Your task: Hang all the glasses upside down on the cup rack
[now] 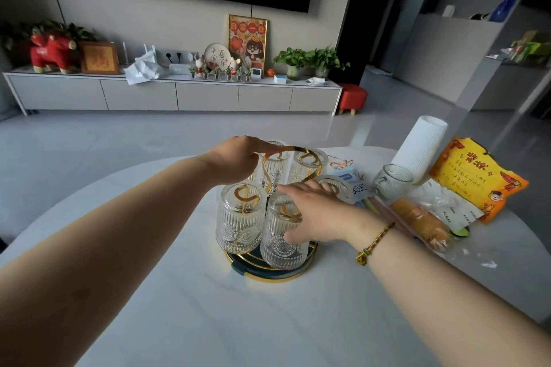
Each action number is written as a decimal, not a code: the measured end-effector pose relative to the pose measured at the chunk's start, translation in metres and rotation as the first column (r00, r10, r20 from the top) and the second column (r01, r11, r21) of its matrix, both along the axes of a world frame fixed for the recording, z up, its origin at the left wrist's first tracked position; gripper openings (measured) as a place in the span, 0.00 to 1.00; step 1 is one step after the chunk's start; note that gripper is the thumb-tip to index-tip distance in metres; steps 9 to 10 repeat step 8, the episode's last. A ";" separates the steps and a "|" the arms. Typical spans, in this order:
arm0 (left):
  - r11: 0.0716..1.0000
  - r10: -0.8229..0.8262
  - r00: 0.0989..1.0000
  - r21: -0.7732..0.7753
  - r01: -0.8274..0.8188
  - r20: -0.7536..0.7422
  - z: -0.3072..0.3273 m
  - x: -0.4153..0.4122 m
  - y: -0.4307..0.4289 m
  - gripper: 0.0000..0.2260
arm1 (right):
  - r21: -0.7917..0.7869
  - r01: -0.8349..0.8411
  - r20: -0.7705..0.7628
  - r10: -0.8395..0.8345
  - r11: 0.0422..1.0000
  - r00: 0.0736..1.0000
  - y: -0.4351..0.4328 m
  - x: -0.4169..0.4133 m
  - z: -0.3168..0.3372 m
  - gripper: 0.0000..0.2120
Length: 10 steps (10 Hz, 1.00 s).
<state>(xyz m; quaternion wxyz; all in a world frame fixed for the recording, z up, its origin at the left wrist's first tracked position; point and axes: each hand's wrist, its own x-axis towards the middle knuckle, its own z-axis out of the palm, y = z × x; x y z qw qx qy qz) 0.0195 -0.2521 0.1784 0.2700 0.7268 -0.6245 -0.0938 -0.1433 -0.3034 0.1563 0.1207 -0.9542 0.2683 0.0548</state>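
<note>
Two hands on the gold wire cup rack (293,158): left hand (235,159) gripping its top loop, right hand (316,211) wrapped round an upturned ribbed clear glass (281,235).

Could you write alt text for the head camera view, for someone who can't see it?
Two bare hands reach over a gold wire cup rack on a white table; the right hand grips an upside-down ribbed clear glass, the left hand rests at the rack's top loop. One handled clear glass mug stands upright beside it.
</note>
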 end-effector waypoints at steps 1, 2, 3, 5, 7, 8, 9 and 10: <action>1.000 -0.026 0.999 0.010 0.025 0.036 0.000 -0.001 0.002 0.21 | -0.008 0.002 0.008 -0.002 1.000 1.000 0.001 -0.001 -0.003 0.40; 0.998 -0.028 0.993 0.057 0.022 0.115 -0.003 -0.005 0.009 0.19 | -0.015 -0.006 0.066 0.007 1.000 0.998 0.004 -0.006 -0.007 0.39; 0.979 0.072 0.996 -0.194 -0.060 0.054 -0.010 -0.014 0.033 0.16 | 0.087 0.036 0.414 -0.069 0.996 0.908 0.019 -0.018 -0.009 0.33; 0.863 0.319 0.947 -0.401 -0.308 -0.039 -0.084 -0.031 0.116 0.13 | 0.285 0.255 0.883 -0.356 0.924 0.305 0.071 -0.037 -0.072 0.06; 0.920 0.391 0.920 -0.024 -0.390 0.011 -0.178 -0.045 0.172 0.20 | 0.360 0.382 0.622 -0.524 0.851 0.582 0.093 -0.034 -0.153 0.06; 0.889 0.447 0.895 0.122 -0.441 -0.018 -0.192 -0.043 0.175 0.24 | 0.323 0.420 0.522 -0.530 0.848 0.668 0.092 -0.032 -0.164 0.09; 0.889 0.447 0.895 0.122 -0.441 -0.018 -0.192 -0.043 0.175 0.24 | 0.323 0.420 0.522 -0.530 0.848 0.668 0.092 -0.032 -0.164 0.09; 0.889 0.447 0.895 0.122 -0.441 -0.018 -0.192 -0.043 0.175 0.24 | 0.323 0.420 0.522 -0.530 0.848 0.668 0.092 -0.032 -0.164 0.09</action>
